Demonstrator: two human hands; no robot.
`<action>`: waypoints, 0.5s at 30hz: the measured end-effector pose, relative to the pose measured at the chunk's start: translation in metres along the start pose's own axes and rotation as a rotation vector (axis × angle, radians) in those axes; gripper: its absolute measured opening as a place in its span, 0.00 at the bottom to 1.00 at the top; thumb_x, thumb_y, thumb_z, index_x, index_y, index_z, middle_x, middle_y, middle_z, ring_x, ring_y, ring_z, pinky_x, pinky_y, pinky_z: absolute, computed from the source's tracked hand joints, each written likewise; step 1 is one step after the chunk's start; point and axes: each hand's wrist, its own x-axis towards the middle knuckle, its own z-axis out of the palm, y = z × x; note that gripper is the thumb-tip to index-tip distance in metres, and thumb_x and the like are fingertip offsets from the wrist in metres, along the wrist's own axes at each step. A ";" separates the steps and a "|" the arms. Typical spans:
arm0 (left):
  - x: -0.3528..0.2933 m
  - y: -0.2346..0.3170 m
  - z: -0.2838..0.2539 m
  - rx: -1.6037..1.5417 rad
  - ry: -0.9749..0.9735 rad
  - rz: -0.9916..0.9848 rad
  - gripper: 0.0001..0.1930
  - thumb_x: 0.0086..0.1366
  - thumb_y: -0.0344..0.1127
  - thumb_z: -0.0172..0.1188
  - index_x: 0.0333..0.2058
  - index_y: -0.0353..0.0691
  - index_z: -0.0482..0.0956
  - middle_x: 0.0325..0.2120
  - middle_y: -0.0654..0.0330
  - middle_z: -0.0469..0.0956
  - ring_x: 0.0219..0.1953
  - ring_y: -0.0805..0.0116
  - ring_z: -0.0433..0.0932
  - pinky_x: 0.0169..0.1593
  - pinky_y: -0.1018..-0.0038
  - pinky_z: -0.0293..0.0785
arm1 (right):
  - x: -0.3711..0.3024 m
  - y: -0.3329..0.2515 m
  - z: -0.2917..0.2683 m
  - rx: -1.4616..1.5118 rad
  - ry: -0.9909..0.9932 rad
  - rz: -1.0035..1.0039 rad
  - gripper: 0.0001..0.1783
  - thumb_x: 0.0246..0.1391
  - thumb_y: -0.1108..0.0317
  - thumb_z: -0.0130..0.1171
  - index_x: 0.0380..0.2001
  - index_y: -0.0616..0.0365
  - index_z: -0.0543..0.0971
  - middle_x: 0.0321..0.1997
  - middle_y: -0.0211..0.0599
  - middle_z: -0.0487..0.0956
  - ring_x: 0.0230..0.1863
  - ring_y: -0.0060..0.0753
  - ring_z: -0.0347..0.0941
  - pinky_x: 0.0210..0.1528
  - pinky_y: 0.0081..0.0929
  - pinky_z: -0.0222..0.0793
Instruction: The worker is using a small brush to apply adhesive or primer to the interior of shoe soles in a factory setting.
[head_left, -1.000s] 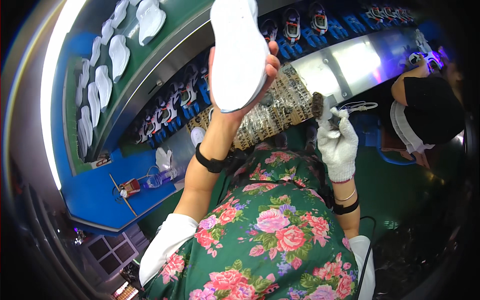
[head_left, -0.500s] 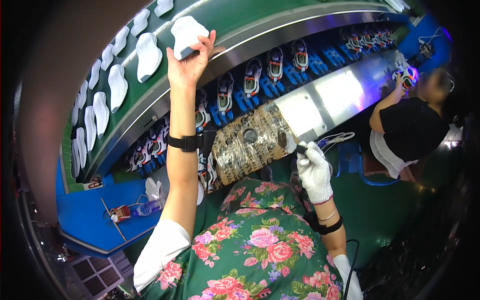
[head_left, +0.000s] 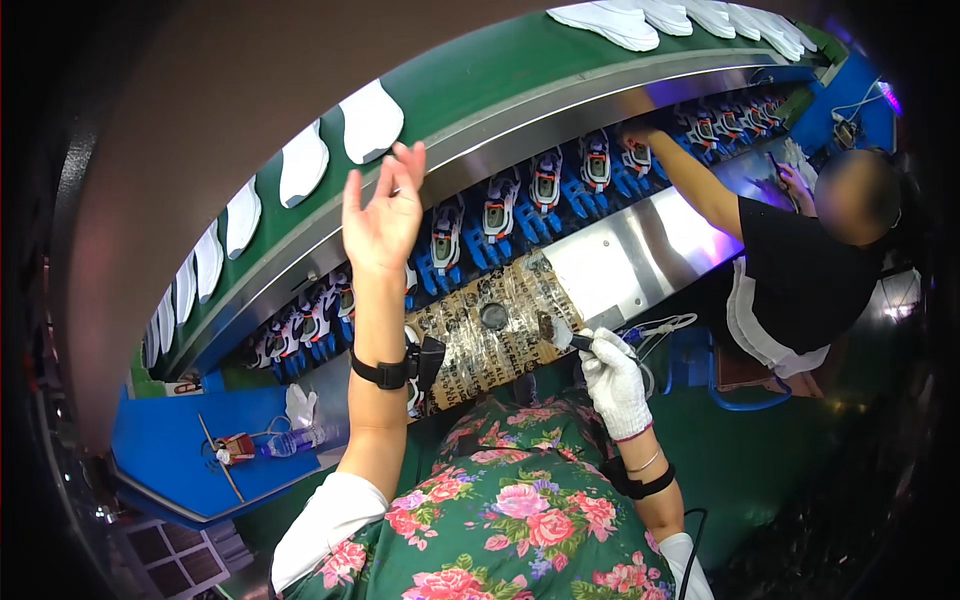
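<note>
My bare left hand (head_left: 385, 215) is raised over the metal edge of the green conveyor, palm up with fingers apart and nothing in it. Just beyond its fingertips a white shoe sole (head_left: 371, 122) lies on the green belt (head_left: 465, 80). My right hand (head_left: 613, 382), in a white knitted glove, is closed round a dark-handled tool (head_left: 580, 342). The tool's pale end is over the bench covered in brown paper and clear tape (head_left: 500, 350); its exact kind cannot be made out.
More white soles (head_left: 303, 165) line the belt. Below it, shoe uppers (head_left: 500, 210) stand in a row among blue holders (head_left: 560, 222). On the right a co-worker in black (head_left: 815, 230) reaches to that row. A blue table (head_left: 170, 450) at left bears a plastic bottle (head_left: 290, 442).
My left hand has let go of the white sole it held and dropped slightly lower. Soles on the belt have shifted. The co-worker, who held a shoe, now reaches to the row.
</note>
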 end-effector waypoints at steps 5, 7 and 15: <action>0.016 -0.028 -0.003 0.928 -0.103 0.113 0.25 0.68 0.35 0.56 0.61 0.31 0.67 0.43 0.47 0.75 0.43 0.57 0.79 0.50 0.68 0.78 | -0.001 -0.003 0.004 -0.010 0.011 -0.019 0.10 0.57 0.83 0.56 0.40 0.63 0.82 0.44 0.50 0.83 0.36 0.34 0.79 0.32 0.18 0.78; 0.032 -0.041 0.002 1.348 -0.204 0.283 0.25 0.68 0.34 0.57 0.61 0.32 0.68 0.41 0.50 0.78 0.42 0.60 0.80 0.47 0.70 0.78 | -0.004 -0.005 0.007 -0.012 0.011 -0.031 0.10 0.57 0.83 0.57 0.40 0.64 0.82 0.44 0.49 0.83 0.36 0.35 0.79 0.32 0.18 0.78; 0.026 0.017 0.013 1.825 -0.109 1.024 0.08 0.67 0.31 0.62 0.42 0.37 0.83 0.28 0.66 0.77 0.26 0.81 0.73 0.30 0.82 0.72 | -0.016 -0.016 0.005 -0.033 -0.034 -0.098 0.09 0.56 0.82 0.57 0.39 0.63 0.83 0.45 0.48 0.83 0.35 0.29 0.79 0.34 0.16 0.78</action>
